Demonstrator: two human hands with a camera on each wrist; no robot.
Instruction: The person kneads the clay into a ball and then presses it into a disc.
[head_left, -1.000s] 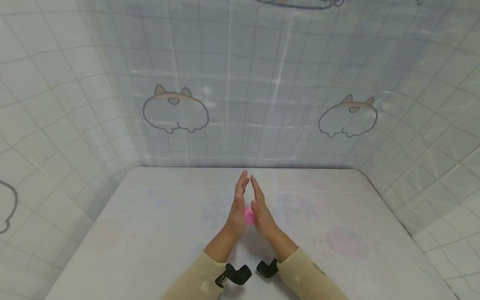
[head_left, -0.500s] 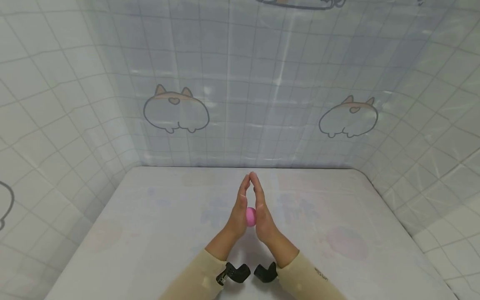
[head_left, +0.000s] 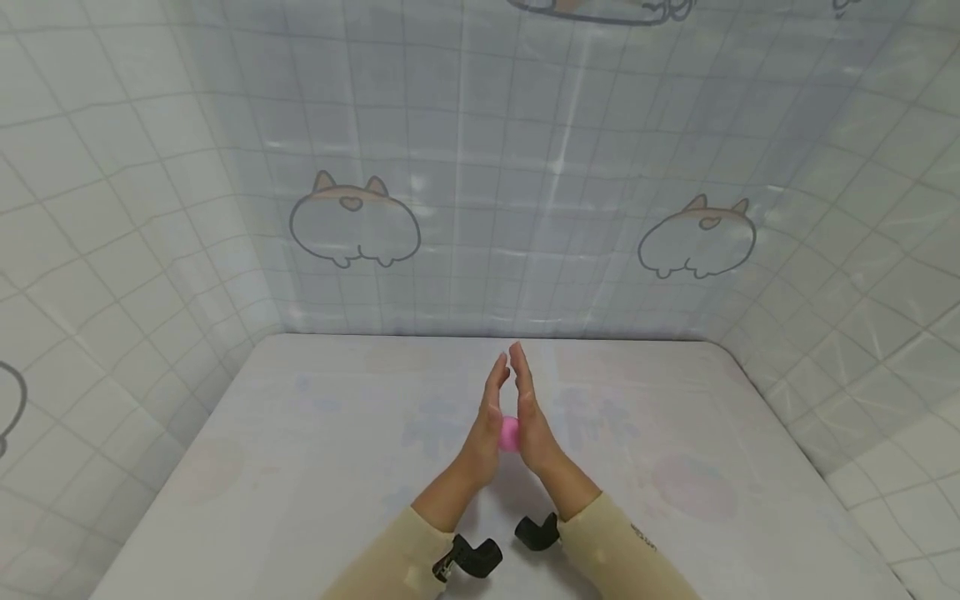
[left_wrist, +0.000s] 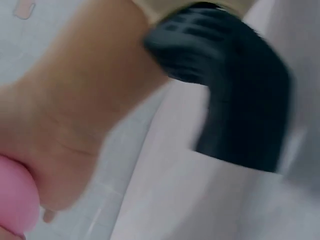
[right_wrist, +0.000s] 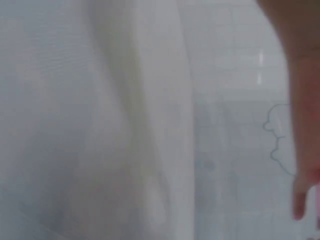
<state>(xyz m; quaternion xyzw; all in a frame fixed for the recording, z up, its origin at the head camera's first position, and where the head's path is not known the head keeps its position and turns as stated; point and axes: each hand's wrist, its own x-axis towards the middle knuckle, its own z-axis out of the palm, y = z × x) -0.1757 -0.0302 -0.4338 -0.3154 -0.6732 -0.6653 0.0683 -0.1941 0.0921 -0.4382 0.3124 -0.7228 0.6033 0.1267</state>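
Between my two palms sits a small, smooth pink ball (head_left: 509,434). My left hand (head_left: 484,432) presses it from the left and my right hand (head_left: 535,429) from the right. Fingers on both hands are straight and point away toward the far table edge, with the right fingertips slightly farther forward. Ahead of the ball, a narrow gap separates the fingers. In the left wrist view, the pink ball (left_wrist: 16,197) bulges out at the lower left against the heel of a palm. The right wrist view catches only part of a hand (right_wrist: 306,120) at its right edge.
A white table (head_left: 315,467) with faint pastel prints lies beneath the hands. Around it hangs a grid-patterned curtain (head_left: 480,275) with dog drawings. Black elbow-shaped mounts (head_left: 478,557) stick inward from both beige sleeves (head_left: 393,554).
The palms slide back and forth against each other; the right fingertips now lead where the left ones did. Both hands and the ball have shifted slightly right, and the ball's outline has changed.
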